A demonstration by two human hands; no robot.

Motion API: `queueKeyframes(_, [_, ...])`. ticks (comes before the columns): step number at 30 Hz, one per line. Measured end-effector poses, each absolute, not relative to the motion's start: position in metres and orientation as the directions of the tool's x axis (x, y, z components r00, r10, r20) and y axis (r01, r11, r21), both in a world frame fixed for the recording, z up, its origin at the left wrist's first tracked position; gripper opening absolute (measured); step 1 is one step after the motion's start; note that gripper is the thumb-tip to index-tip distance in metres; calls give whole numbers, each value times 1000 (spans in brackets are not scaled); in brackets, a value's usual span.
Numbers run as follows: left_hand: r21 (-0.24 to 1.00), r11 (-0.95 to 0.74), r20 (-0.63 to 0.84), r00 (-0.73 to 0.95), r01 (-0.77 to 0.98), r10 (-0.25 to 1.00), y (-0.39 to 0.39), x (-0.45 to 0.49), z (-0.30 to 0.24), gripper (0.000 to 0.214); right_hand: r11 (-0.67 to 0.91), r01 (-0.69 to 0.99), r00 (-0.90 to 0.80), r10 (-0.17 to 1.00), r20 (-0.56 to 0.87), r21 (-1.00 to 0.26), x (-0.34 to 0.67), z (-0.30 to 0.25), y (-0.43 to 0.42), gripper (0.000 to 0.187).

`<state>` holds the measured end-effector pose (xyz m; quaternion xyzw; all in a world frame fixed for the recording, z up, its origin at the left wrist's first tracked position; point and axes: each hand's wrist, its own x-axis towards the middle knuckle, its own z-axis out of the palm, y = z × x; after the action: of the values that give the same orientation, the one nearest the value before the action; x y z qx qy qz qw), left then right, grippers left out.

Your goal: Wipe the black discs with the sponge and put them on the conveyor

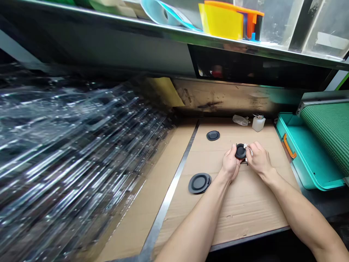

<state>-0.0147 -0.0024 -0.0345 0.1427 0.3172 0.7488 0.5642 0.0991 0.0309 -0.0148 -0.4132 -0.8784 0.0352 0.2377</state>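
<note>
My left hand (230, 163) grips a small round black disc (240, 150) by its left edge, just above the cardboard-covered bench (245, 203). Against the disc's right side my right hand (259, 158) pinches a small white cloth (248, 147). Both hands are closed and meet at the disc. A larger stack of black discs (200, 183) lies on the cardboard to the lower left of my left hand. One more black disc (213, 135) rests farther back.
A big pile of clear plastic trays (68, 160) fills the left side. A small white bottle (258, 122) and a crumpled wrapper (240, 119) stand at the back. A teal tray (305, 156) and green conveyor belt (327, 134) lie to the right. A metal shelf (191, 34) hangs overhead.
</note>
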Motion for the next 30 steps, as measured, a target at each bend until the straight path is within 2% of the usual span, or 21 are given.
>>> queueKeyframes(4, [621,-131,-167,-294,-772,941,-1,-18,-36,35,753,614,-662,655,364,-237,97,-17,33,17])
queueKeyframes(8, [625,-129,-175,-300,-770,938,1,-19,-40,32,651,687,-501,747,438,-324,102,-17,45,18])
queueKeyframes(10, [652,-126,-158,-297,-748,942,3,-17,-45,34,653,650,-454,744,490,-388,105,-15,49,19])
queueKeyframes(12, [702,-136,-110,-295,-699,949,4,-14,-50,40,707,569,-484,701,524,-421,106,-14,49,21])
queueKeyframes(15, [788,-200,-5,-331,-582,944,5,-11,-58,46,770,502,-558,637,532,-395,104,-14,44,25])
queueKeyframes(18, [810,-213,21,-337,-546,941,5,-11,-59,51,749,571,-559,655,508,-337,102,-15,42,25])
queueKeyframes(22, [762,-211,-7,-333,-612,943,3,-11,-51,54,650,715,-512,738,439,-258,106,-18,43,23])
queueKeyframes(30, [663,-181,-99,-325,-726,941,1,-17,-43,37,571,791,-493,808,322,-220,104,-18,34,23])
